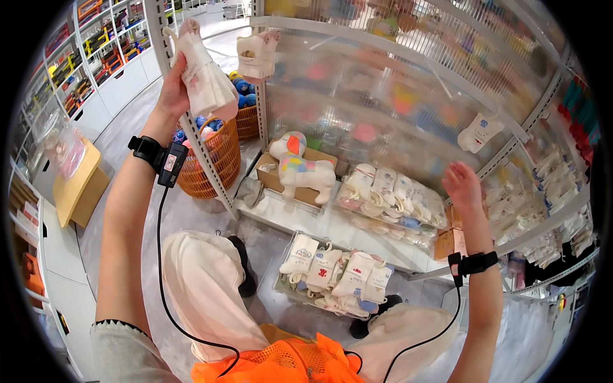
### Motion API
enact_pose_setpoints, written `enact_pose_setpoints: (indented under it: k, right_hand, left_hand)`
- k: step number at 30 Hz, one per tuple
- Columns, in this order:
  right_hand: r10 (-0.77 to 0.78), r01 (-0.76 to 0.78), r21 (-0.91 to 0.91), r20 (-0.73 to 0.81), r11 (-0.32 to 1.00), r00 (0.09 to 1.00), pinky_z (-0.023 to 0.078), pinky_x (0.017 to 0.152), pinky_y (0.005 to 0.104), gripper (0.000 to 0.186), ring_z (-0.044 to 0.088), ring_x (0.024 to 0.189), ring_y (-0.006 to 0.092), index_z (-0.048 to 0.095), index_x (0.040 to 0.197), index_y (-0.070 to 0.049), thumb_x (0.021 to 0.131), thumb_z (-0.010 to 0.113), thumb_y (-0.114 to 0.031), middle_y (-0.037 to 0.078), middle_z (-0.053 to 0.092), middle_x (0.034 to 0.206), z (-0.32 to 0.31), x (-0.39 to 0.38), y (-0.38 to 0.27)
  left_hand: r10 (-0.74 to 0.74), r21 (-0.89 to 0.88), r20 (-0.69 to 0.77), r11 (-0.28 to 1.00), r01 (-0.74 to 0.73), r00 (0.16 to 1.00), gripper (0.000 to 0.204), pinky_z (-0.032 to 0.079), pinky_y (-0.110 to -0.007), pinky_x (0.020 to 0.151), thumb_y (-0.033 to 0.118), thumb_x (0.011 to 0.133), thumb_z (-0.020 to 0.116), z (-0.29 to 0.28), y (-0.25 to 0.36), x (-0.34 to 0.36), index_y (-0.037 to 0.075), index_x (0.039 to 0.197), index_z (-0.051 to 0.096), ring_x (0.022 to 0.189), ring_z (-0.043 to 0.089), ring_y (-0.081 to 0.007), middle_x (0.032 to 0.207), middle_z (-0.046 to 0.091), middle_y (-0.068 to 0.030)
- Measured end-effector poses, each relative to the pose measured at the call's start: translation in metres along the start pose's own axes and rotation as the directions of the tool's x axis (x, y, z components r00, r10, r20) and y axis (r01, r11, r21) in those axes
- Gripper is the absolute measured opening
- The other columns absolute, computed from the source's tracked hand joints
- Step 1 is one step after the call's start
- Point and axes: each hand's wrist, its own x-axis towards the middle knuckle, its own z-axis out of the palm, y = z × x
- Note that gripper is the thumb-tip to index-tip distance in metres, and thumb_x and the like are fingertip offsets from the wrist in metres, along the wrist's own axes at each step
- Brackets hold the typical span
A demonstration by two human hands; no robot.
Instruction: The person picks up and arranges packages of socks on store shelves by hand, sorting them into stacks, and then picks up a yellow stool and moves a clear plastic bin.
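My left hand (171, 92), raised at upper left beside a shelf upright, grips a packaged pair of white socks (205, 76). Another white sock pack (255, 54) hangs just to its right on the rail. My right hand (461, 185) is open and empty-looking, fingers slightly bent, below a white sock pack (480, 132) hanging at the right. Near that hand, a clear bin of bundled socks (399, 198) sits on the low shelf. A second clear bin of white socks (332, 281) rests on the floor between my knees.
A white plush dog (303, 175) with colored patches sits on a cardboard box. Wicker baskets of yarn (207, 169) stand left of it. A wooden stool (80, 191) is farther left. Hanging sock stock (555, 179) fills the right rack. Metal uprights frame the frosted panel.
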Motion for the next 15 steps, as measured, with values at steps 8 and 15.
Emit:
enact_pose_setpoints:
  k: [8, 15]
  right_hand:
    - [0.034, 0.039, -0.124, 0.538, 0.992, 0.842, 0.038, 0.091, 0.0353, 0.041, 0.048, 0.110, 0.0201, 0.044, 0.121, -0.008, 0.090, 0.044, -0.035, 0.006, 0.048, 0.123, 0.140, -0.090, 0.040]
    - [0.091, 0.051, -0.230, 0.566, 0.972, 0.819, 0.043, 0.084, 0.0283, 0.040, 0.053, 0.102, 0.0161, 0.048, 0.115, 0.001, 0.082, 0.061, -0.016, 0.009, 0.055, 0.112, 0.204, -0.111, 0.074]
  left_hand:
    - [-0.332, 0.246, 0.020, 0.916, 0.317, 0.943, 0.054, 0.049, -0.035, 0.084, 0.045, 0.087, 0.045, 0.146, -0.058, -0.030, 0.004, 0.122, 0.041, 0.095, 0.058, -0.0211, 0.109, 0.056, -0.0097]
    - [-0.369, 0.312, -0.075, 0.873, 0.374, 0.926, 0.045, 0.043, -0.032, 0.082, 0.038, 0.091, 0.042, 0.171, -0.153, -0.037, 0.005, 0.121, 0.042, 0.100, 0.052, -0.0168, 0.107, 0.055, -0.0066]
